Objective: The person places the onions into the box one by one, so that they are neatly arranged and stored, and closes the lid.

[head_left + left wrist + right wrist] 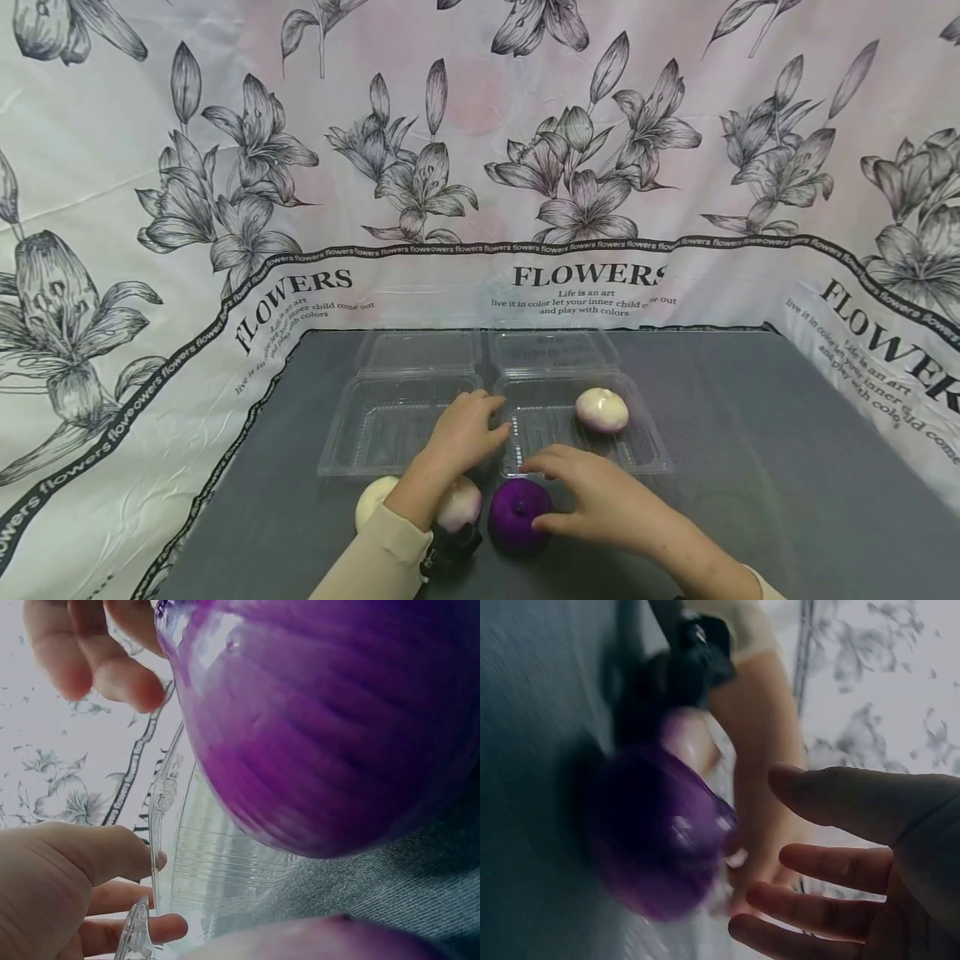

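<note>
My left hand [467,429] reaches over the inner rims of two clear plastic containers, its fingers relaxed and holding nothing. My right hand [600,500] is spread beside the purple onion [520,515], thumb at its right side in the head view; the right wrist view shows a gap between fingers and onion. A white bulb with a purple blush [459,504] lies left of the onion, partly behind my left wrist. Next to it sits a cream-white bulb [372,502], also partly hidden by the forearm. Another white-and-purple bulb [602,411] rests inside the right container [652,454].
The left container [333,450] stands beside the right one, with both transparent lids [420,350] folded open toward the back. A grey cloth covers the table [750,467]. Flower-printed fabric [480,183] hangs behind and along the sides.
</note>
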Available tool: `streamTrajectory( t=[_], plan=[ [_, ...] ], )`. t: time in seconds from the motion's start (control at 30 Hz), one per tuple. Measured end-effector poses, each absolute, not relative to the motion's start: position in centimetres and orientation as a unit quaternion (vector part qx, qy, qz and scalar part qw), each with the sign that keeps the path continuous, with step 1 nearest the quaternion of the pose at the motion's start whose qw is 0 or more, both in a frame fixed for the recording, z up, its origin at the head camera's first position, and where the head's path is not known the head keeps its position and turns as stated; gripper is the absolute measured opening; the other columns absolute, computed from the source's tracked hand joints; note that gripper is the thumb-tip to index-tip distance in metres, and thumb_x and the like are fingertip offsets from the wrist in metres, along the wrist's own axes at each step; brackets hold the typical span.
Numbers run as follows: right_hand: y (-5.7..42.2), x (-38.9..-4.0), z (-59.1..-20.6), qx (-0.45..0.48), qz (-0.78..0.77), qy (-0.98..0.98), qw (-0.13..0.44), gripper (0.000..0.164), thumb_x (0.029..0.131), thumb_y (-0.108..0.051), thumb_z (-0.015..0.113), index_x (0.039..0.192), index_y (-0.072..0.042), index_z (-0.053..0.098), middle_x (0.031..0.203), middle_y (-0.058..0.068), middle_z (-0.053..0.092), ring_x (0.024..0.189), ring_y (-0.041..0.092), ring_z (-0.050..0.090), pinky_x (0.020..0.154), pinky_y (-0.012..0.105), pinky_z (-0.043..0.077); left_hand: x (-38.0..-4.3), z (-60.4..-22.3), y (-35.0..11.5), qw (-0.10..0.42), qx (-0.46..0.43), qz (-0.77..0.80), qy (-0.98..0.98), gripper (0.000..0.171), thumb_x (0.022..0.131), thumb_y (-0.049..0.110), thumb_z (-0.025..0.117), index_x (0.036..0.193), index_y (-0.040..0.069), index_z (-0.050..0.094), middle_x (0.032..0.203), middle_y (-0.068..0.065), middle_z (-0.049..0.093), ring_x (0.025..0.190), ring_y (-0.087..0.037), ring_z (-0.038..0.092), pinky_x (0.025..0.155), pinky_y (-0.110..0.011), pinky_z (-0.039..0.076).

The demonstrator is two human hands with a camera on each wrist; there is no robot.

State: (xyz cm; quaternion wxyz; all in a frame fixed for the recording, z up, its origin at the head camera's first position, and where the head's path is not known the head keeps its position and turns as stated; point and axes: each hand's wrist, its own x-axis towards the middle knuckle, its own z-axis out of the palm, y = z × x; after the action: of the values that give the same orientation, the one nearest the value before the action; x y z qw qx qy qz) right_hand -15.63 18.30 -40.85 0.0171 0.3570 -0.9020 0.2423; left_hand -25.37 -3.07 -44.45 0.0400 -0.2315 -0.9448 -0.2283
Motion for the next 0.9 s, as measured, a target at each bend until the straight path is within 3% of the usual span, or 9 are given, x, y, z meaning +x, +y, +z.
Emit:
streamTrajectory(
  t=[0.17,0.33,0.5,0.9],
  plan=[
    [16.7,-14.8,-42.3,0.365,0.185,-0.912,0.028,0.060,0.078,-0.034,0.090,0.129,-0.012,0.068,0.125,-0.004,0.061,0.108,0.012,0.064,0.088,0.037,0.057,-25.2,-44.4,-3.2,0.043,-0.236,-0.226,-0.944,0.042,0.096,0.029,0.071,0.130,0.004,0.069,0.109,-0.007,0.069,0.096,-0.022,0.060,0.077,-0.036,0.054],
    [15.5,-14.0,-43.7,0.373,0.140,-0.915,0.061,0.064,0.071,-0.028,0.095,0.127,-0.010,0.069,0.127,0.003,0.058,0.110,0.020,0.062,0.085,0.038,0.058,-25.0,-44.4,-3.2,0.044,-0.237,-0.224,-0.944,0.042,0.095,0.027,0.072,0.129,0.003,0.070,0.109,-0.007,0.069,0.095,-0.022,0.060,0.076,-0.036,0.054],
    [14.9,-13.6,-44.6,0.391,0.113,-0.909,0.088,0.065,0.070,-0.020,0.095,0.128,-0.006,0.068,0.130,0.007,0.056,0.111,0.024,0.060,0.084,0.036,0.058,-25.0,-44.6,-3.1,0.045,-0.240,-0.221,-0.944,0.042,0.095,0.028,0.072,0.130,0.004,0.069,0.110,-0.006,0.069,0.095,-0.021,0.060,0.077,-0.034,0.054],
    [15.0,-13.8,-44.2,0.440,0.085,-0.883,0.141,0.067,0.069,-0.025,0.093,0.128,-0.007,0.068,0.126,0.004,0.059,0.109,0.021,0.063,0.085,0.034,0.058,-25.2,-44.4,-3.2,0.043,-0.239,-0.226,-0.943,0.042,0.096,0.029,0.070,0.130,0.005,0.069,0.110,-0.005,0.068,0.096,-0.020,0.059,0.077,-0.033,0.054]
  ],
)
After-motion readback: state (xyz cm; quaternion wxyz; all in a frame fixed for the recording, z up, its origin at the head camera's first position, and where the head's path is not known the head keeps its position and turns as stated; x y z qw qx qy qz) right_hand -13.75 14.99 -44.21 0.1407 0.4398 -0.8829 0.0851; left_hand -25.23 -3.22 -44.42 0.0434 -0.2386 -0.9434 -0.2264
